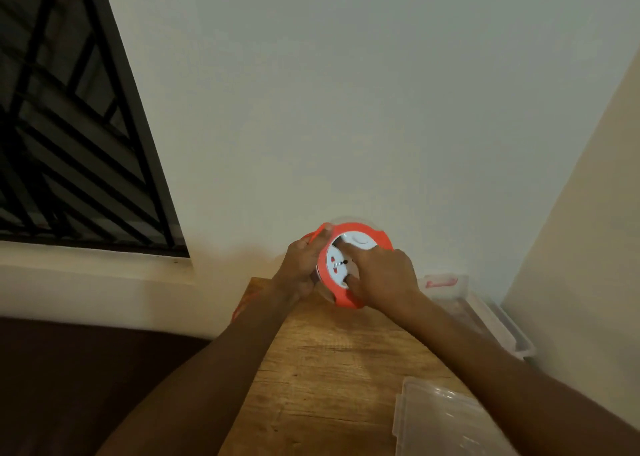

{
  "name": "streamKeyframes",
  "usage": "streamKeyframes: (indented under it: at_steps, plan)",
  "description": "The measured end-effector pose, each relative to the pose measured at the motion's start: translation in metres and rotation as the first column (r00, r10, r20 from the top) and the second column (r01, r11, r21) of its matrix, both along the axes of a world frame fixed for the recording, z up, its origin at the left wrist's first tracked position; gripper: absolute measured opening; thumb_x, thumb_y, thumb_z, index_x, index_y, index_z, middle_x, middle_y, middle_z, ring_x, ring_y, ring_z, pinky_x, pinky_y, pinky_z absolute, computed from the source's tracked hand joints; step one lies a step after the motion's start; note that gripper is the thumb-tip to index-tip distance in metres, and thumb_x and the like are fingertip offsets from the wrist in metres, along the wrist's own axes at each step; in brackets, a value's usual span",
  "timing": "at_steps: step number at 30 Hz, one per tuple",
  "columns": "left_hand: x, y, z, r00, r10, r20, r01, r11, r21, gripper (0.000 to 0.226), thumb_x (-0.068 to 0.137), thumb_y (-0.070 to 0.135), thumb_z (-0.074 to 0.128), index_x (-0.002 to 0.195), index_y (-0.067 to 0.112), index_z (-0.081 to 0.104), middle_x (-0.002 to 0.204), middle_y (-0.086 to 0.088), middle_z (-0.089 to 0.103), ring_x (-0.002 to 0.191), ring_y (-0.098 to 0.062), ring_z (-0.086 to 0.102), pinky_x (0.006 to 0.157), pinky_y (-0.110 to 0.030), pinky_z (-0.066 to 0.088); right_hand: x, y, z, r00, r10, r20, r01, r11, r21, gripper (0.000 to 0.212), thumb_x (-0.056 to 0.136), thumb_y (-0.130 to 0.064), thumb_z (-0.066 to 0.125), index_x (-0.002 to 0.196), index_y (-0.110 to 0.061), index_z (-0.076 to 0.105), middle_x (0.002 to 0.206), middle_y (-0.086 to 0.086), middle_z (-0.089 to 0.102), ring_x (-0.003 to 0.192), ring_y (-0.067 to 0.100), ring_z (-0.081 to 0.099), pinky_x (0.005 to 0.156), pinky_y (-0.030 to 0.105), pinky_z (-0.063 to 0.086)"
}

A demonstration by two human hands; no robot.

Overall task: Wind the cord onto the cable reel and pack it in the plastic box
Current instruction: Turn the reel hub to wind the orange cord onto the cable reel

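Observation:
The round cable reel (360, 235), orange-rimmed with a white socket face, is held up above the far end of the wooden table (329, 369). My left hand (303, 268) grips its left rim and back. My right hand (382, 275) presses on the white face, with fingers in its recesses. A stretch of orange cord (242, 305) hangs from under my left wrist, off the table's left edge. The clear plastic box (485, 311) with a red latch sits at the right, against the wall. Its clear lid (446, 417) lies at the near right.
A white wall stands close behind the table and another wall runs along the right side. A dark barred window (69, 126) with a white sill is at the left. Dark floor lies below the table's left edge.

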State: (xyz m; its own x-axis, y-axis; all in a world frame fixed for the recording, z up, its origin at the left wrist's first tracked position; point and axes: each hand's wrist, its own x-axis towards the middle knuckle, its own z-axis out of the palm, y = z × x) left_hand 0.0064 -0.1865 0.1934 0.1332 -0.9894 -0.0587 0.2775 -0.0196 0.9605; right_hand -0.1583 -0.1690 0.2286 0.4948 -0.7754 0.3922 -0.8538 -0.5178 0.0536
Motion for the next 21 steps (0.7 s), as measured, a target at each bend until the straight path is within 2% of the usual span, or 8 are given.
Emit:
streamKeyframes:
  at_steps: [2, 4, 6, 8, 12, 15, 18, 21]
  plan:
    - [-0.009, 0.0, -0.003, 0.992, 0.108, 0.058, -0.106, 0.994, -0.042, 0.035, 0.095, 0.045, 0.067, 0.111, 0.015, 0.075, 0.106, -0.009, 0.08, 0.097, -0.031, 0.077, 0.088, -0.048, 0.063, 0.01, -0.001, -0.005, 0.941, -0.187, 0.283, 0.102, 0.952, 0.29, 0.068, 0.085, -0.046, 0.061, 0.147, -0.038, 0.034, 0.131, 0.0, 0.062, 0.112, 0.027, 0.061, 0.087, 0.038, 0.052]
    - [-0.012, 0.003, -0.013, 0.973, 0.174, 0.151, -0.166, 0.984, -0.06, 0.028, 0.096, 0.046, 0.065, 0.1, 0.021, 0.076, 0.095, -0.002, 0.082, 0.086, -0.022, 0.079, 0.081, -0.043, 0.065, 0.014, -0.002, -0.013, 0.789, -0.345, 0.508, 0.018, 0.84, 0.542, 0.066, 0.083, -0.044, 0.066, 0.145, -0.034, 0.043, 0.14, -0.001, 0.056, 0.121, 0.026, 0.056, 0.095, 0.039, 0.049]
    - [-0.006, 0.008, -0.025, 0.968, 0.197, 0.156, -0.198, 0.98, -0.006, 0.026, 0.094, 0.045, 0.07, 0.092, 0.02, 0.078, 0.088, -0.004, 0.082, 0.081, -0.024, 0.079, 0.08, -0.047, 0.064, 0.013, 0.003, -0.02, 0.619, -0.475, 0.626, -0.128, 0.725, 0.676, 0.053, 0.088, -0.038, 0.062, 0.139, -0.032, 0.052, 0.145, 0.002, 0.051, 0.123, 0.025, 0.054, 0.101, 0.04, 0.047]
    - [0.004, 0.013, -0.038, 0.985, 0.161, 0.06, -0.164, 0.984, 0.066, 0.035, 0.088, 0.041, 0.078, 0.1, 0.008, 0.078, 0.1, -0.02, 0.079, 0.091, -0.039, 0.076, 0.086, -0.061, 0.06, 0.014, 0.013, -0.029, 0.599, -0.501, 0.625, -0.177, 0.678, 0.713, 0.047, 0.092, -0.028, 0.054, 0.139, -0.032, 0.052, 0.147, 0.006, 0.049, 0.121, 0.026, 0.054, 0.101, 0.041, 0.047]
    - [0.019, 0.024, -0.049, 1.0, -0.008, 0.025, 0.004, 0.989, 0.147, 0.056, 0.084, 0.044, 0.077, 0.118, 0.0, 0.071, 0.112, -0.026, 0.076, 0.094, -0.041, 0.073, 0.083, -0.056, 0.062, 0.025, 0.047, -0.045, 0.826, -0.368, 0.427, 0.019, 0.776, 0.631, 0.06, 0.093, -0.025, 0.05, 0.15, -0.027, 0.032, 0.137, 0.005, 0.056, 0.114, 0.025, 0.059, 0.091, 0.037, 0.051]
    - [0.037, 0.028, -0.038, 0.965, -0.251, 0.078, 0.226, 0.943, 0.245, 0.042, 0.096, 0.043, 0.061, 0.112, 0.006, 0.072, 0.097, -0.015, 0.08, 0.081, -0.032, 0.077, 0.065, -0.042, 0.065, 0.027, 0.068, -0.045, 0.967, -0.162, 0.195, 0.068, 0.906, 0.418, 0.062, 0.092, -0.03, 0.057, 0.148, -0.023, 0.032, 0.131, 0.008, 0.06, 0.11, 0.027, 0.062, 0.084, 0.039, 0.053]
    - [0.046, 0.03, -0.031, 0.912, -0.371, 0.176, 0.315, 0.906, 0.282, 0.035, 0.103, 0.038, 0.052, 0.115, 0.011, 0.07, 0.098, -0.012, 0.081, 0.081, -0.03, 0.078, 0.065, -0.041, 0.065, 0.023, 0.071, -0.042, 0.992, 0.123, -0.008, -0.116, 0.952, 0.284, 0.054, 0.087, -0.021, 0.069, 0.137, -0.025, 0.051, 0.14, 0.008, 0.051, 0.12, 0.031, 0.055, 0.09, 0.046, 0.054]
    - [0.051, 0.031, -0.033, 0.893, -0.409, 0.187, 0.351, 0.894, 0.28, 0.042, 0.094, 0.043, 0.06, 0.12, 0.011, 0.068, 0.105, -0.014, 0.079, 0.088, -0.032, 0.077, 0.072, -0.044, 0.065, 0.016, 0.065, -0.036, 0.925, 0.329, -0.189, -0.264, 0.916, 0.302, 0.054, 0.084, -0.016, 0.074, 0.133, -0.029, 0.057, 0.154, 0.005, 0.03, 0.133, 0.032, 0.04, 0.095, 0.05, 0.051]
